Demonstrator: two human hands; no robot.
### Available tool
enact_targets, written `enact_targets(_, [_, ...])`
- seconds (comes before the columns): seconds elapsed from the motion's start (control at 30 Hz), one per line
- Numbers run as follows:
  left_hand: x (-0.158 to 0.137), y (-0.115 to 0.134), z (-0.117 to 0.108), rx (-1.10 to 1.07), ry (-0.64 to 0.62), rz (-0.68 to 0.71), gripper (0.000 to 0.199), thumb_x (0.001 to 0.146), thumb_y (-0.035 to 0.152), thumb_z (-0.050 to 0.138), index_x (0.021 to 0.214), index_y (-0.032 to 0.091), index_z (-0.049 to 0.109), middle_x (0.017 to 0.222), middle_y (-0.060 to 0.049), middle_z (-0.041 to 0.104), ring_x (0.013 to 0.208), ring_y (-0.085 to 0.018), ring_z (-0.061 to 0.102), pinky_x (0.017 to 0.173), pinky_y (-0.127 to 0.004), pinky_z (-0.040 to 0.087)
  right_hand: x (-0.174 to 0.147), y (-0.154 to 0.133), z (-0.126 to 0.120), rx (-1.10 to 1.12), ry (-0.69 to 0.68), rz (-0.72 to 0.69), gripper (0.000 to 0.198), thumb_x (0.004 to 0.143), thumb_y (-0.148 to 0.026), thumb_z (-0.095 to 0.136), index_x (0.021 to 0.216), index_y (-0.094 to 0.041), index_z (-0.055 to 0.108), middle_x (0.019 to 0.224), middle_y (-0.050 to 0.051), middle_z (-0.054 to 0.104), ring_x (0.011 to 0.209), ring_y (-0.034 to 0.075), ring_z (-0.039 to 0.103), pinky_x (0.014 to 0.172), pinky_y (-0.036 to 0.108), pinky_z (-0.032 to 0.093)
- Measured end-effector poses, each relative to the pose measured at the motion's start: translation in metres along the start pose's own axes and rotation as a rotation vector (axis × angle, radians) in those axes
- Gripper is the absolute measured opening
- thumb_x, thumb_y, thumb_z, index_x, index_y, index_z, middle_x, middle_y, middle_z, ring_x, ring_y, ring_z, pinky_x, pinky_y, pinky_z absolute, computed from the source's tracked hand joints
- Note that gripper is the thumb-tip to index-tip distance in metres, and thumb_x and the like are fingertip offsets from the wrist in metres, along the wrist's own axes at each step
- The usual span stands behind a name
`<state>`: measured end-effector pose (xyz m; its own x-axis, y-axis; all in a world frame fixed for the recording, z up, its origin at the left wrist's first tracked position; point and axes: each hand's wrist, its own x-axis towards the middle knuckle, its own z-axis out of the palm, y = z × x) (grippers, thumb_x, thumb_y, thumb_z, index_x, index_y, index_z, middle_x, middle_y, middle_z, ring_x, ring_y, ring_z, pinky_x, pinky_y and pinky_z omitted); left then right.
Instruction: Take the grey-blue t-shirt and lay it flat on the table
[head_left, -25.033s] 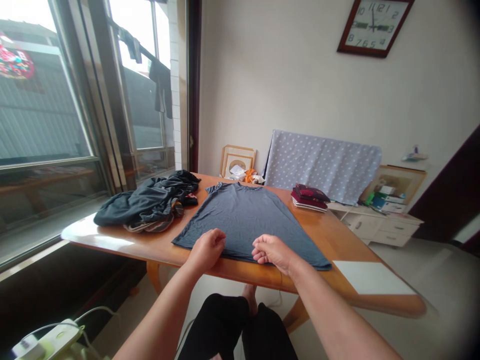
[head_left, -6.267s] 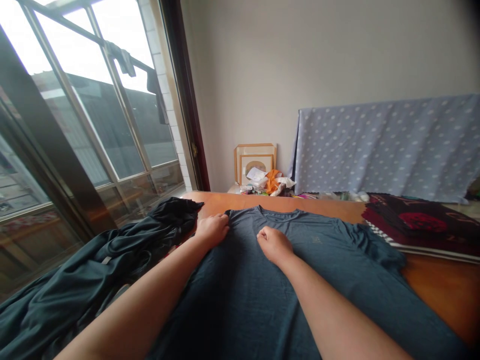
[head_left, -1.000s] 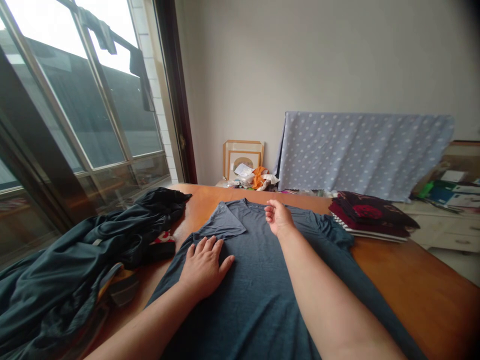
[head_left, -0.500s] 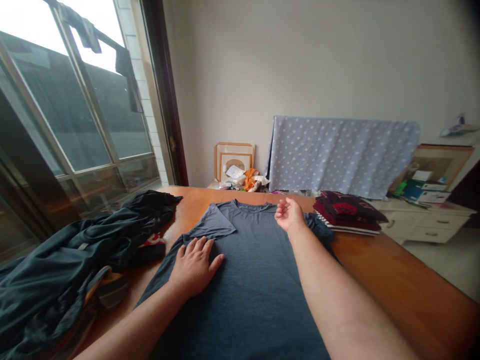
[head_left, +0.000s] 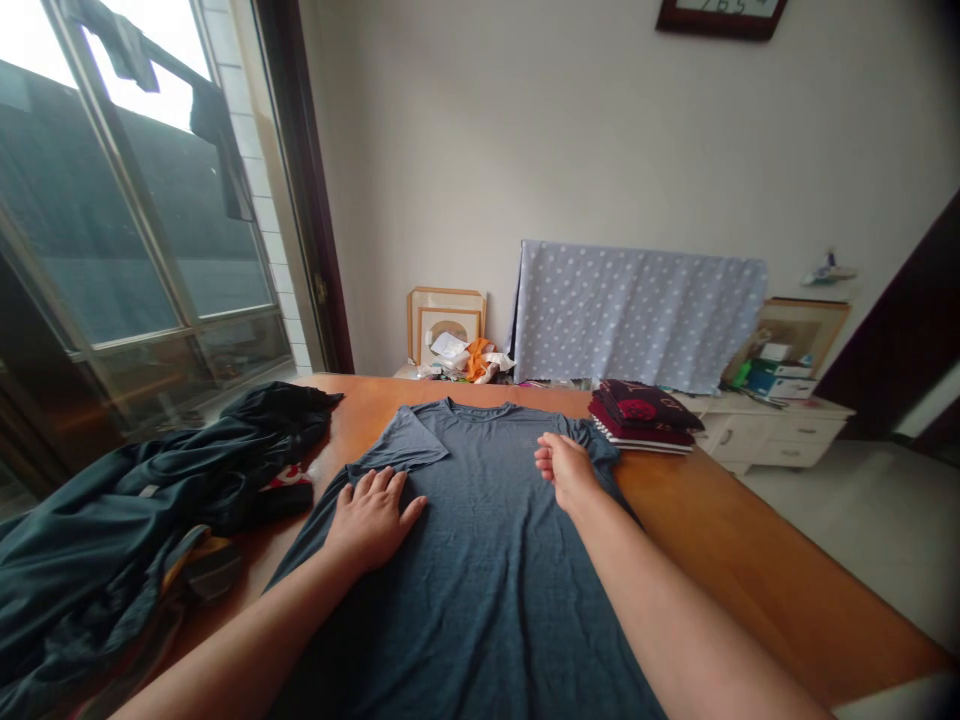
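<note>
A dark blue-grey T-shirt (head_left: 480,520) lies spread on the wooden table, its neckline at the far end. Its left sleeve is laid inward over the body, and creases run down the lower part. My left hand (head_left: 375,515) rests flat on the shirt's left side, just below that sleeve, fingers spread. Over the right chest of the shirt is my right hand (head_left: 566,470), its fingers curled in and nothing visible in them. Whether it touches the cloth I cannot tell. The right sleeve lies just beyond it, partly bunched.
Dark clothes (head_left: 172,500) lie heaped along the table's left side. A folded stack of dark red and striped clothes (head_left: 645,415) sits at the far right edge of the wooden table (head_left: 720,530). Behind are a polka-dot cloth (head_left: 637,315), picture frames (head_left: 446,310) and a white cabinet (head_left: 787,435).
My right hand has come down and nearer, from the neckline to the right chest. More creases show in the shirt. The left hand stays on the cloth; the view has turned right.
</note>
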<state>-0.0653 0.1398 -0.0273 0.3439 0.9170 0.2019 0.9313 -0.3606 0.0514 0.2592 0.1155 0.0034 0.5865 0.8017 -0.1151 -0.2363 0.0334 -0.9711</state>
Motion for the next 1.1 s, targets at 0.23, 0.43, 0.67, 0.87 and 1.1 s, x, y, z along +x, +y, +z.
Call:
enact_targets(0.23, [0.001, -0.001, 0.001, -0.018, -0.004, 0.006, 0.082, 0.092, 0.076, 0.021, 0.149, 0.021, 0.047, 0.158, -0.014, 0.04, 0.147, -0.038, 0.027, 0.113, -0.057, 0.023, -0.075, 0.017, -0.061, -0.729, -0.193, -0.414, 0.032, 0.093, -0.046, 0.05, 0.08, -0.021, 0.064, 0.077, 0.004, 0.069, 0.076, 0.02, 0.064, 0.07, 0.03, 0.046])
enact_targets(0.43, [-0.001, 0.001, -0.001, -0.007, 0.069, -0.011, 0.081, 0.092, 0.074, 0.027, 0.146, 0.018, 0.049, 0.159, -0.016, 0.038, 0.148, -0.037, 0.023, 0.117, -0.056, 0.015, -0.118, 0.024, -0.115, -1.279, -0.293, -0.753, 0.032, 0.098, -0.041, 0.046, 0.115, -0.024, 0.068, 0.117, 0.009, 0.07, 0.112, 0.026, 0.06, 0.099, 0.038, 0.043])
enact_targets(0.67, [-0.012, 0.011, -0.022, 0.041, 0.094, 0.014, 0.063, 0.095, 0.067, 0.029, 0.114, 0.02, 0.066, 0.123, -0.016, 0.061, 0.121, -0.033, 0.051, 0.103, -0.046, 0.033, -0.144, 0.019, -0.14, -1.398, -0.316, -0.757, 0.044, 0.099, -0.044, 0.045, 0.134, -0.024, 0.063, 0.138, 0.012, 0.061, 0.13, 0.03, 0.052, 0.109, 0.046, 0.038])
enact_targets(0.87, [-0.005, 0.009, -0.027, 0.044, 0.044, 0.019, 0.06, 0.094, 0.065, 0.03, 0.105, 0.02, 0.068, 0.118, -0.016, 0.062, 0.114, -0.034, 0.055, 0.095, -0.049, 0.038, -0.142, 0.016, -0.156, -1.211, -0.335, -0.698, 0.037, 0.094, -0.044, 0.051, 0.119, -0.024, 0.07, 0.128, 0.011, 0.066, 0.121, 0.027, 0.058, 0.105, 0.041, 0.042])
enact_targets(1.1, [0.016, 0.027, -0.03, -0.053, -0.008, -0.149, 0.055, 0.089, 0.064, 0.039, 0.109, 0.021, 0.066, 0.121, -0.016, 0.063, 0.116, -0.038, 0.056, 0.091, -0.05, 0.042, -0.067, 0.004, -0.152, -0.884, -0.089, -0.472, 0.034, 0.088, -0.047, 0.051, 0.091, -0.022, 0.073, 0.09, 0.005, 0.074, 0.088, 0.023, 0.068, 0.08, 0.03, 0.05])
